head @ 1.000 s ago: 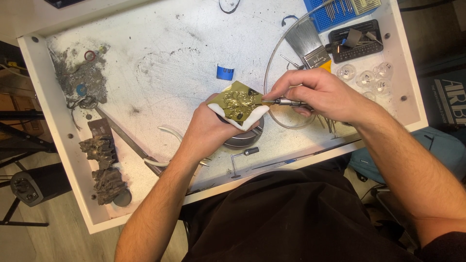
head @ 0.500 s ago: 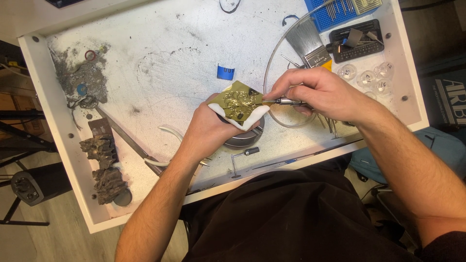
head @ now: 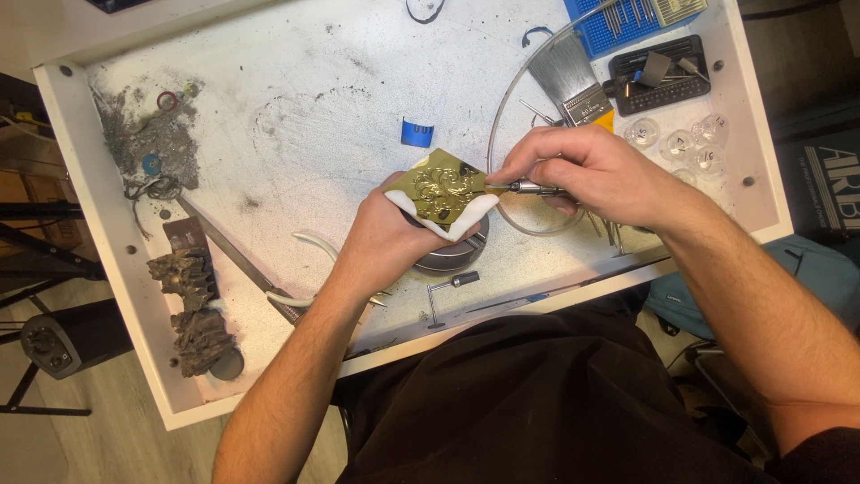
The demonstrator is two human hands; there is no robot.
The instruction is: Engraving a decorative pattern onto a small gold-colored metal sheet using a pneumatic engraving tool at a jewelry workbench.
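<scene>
Nothing's really moved vs half a sec ago, both hands parked in the same spot. White bench (head: pixel 296 116) is scuffed, grey dust piled at the far left corner. Left hand (head: pixel 390 237) has its grip closed round a brass ornate plate (head: pixel 439 190) w/ white cloth (head: pixel 452 226) under it, prob for padding, near the front edge. Right hand (head: pixel 582 170) pinches a thin metal tool (head: pixel 520 187), tip touching the plate's right side.
</scene>
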